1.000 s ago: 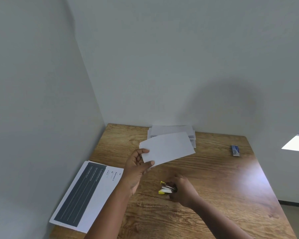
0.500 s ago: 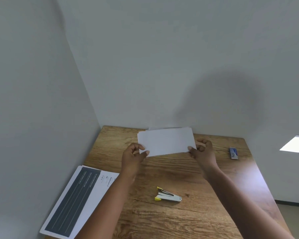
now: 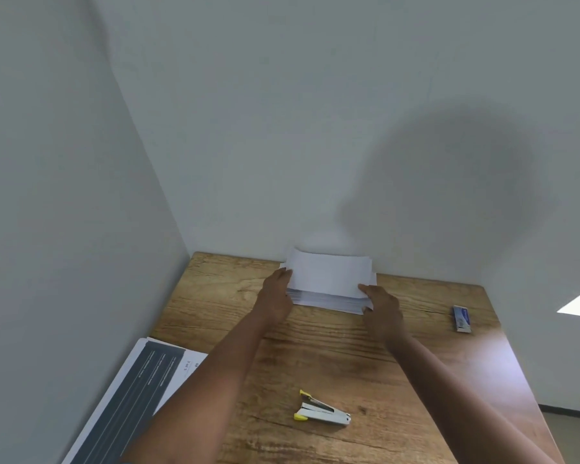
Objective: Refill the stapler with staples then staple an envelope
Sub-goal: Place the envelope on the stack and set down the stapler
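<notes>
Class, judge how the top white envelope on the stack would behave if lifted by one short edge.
The top white paper envelope looks thin, so it would probably sag. Likely very light. Lying loose on the envelope stack, it may slide if pushed.

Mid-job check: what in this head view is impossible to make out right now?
- Staple in the top envelope: too small to see.
- Stapler magazine contents: hidden inside the body.
- Staple box label: blurred.
- Printed sheet: cut off by the bottom edge, partly covered by the left arm.
- Left hand fingertips: hidden behind the envelope stack.
</notes>
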